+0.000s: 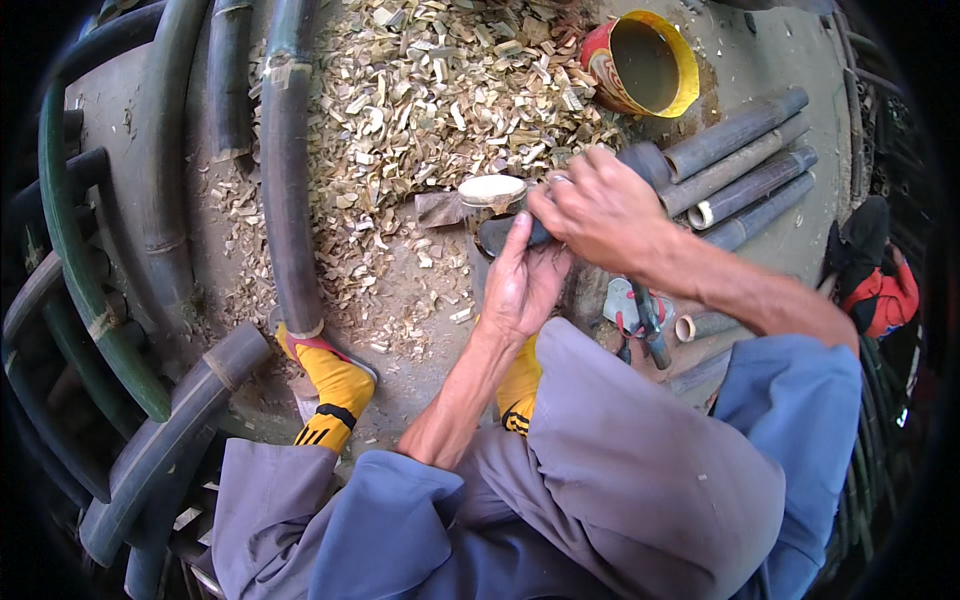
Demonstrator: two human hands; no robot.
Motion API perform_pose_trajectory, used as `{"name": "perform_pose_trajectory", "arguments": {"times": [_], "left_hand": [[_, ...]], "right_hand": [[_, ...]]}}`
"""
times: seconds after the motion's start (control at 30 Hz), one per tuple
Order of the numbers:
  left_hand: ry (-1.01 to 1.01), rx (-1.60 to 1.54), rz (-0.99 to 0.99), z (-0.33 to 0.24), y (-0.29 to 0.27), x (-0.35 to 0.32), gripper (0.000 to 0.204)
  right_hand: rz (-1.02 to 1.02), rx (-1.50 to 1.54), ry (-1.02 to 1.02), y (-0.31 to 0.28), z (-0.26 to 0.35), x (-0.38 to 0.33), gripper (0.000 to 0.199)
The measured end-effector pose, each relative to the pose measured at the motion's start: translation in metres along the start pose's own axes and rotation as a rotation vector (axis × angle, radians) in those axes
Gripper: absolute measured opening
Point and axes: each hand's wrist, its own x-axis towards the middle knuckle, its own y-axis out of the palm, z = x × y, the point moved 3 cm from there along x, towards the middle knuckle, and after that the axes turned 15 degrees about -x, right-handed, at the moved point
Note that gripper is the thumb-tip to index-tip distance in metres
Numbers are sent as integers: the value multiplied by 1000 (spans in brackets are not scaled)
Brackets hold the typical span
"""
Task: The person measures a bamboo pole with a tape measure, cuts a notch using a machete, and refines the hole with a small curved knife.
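My right hand is closed, knuckles up, with a ring on one finger. Under it my left hand is turned palm up, its thumb against a dark, rounded piece that lies between the hands. Another dark part, blurred, sticks out beyond my right hand; whether it belongs to the same piece I cannot tell. Both hands seem to grip there, but the fingers partly hide what they hold. Just beyond them stands a short post with a pale round top, beside a brown block.
Pale chips cover the ground ahead. A red and yellow bucket holds murky liquid. Short bamboo tubes lie at right; long dark bamboo poles lie at left. A person in red is at the far right.
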Motion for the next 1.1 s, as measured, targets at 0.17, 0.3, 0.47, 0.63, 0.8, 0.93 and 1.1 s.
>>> {"name": "perform_pose_trajectory", "arguments": {"times": [0.17,0.3,0.47,0.63,0.8,0.93,1.1], "left_hand": [[55,-34,-90,-7,7,0,47],[-289,522,-275,6,-15,-43,60],[-82,928,9,30,-24,-67,61],[305,2139,-256,-52,60,-58,53],[-380,2693,17,-117,106,-82,48],[74,3140,717,-132,140,-44,32],[-630,2795,74,-167,125,4,25]], "right_hand": [[107,48,-216,-7,-24,59,9],[381,804,-70,100,8,-4,18],[15,1692,323,24,48,-62,41],[-688,544,656,-50,0,-67,59],[-711,723,233,-18,105,10,47],[-608,1283,352,-8,106,58,37],[-190,1543,87,6,76,82,29]]}}
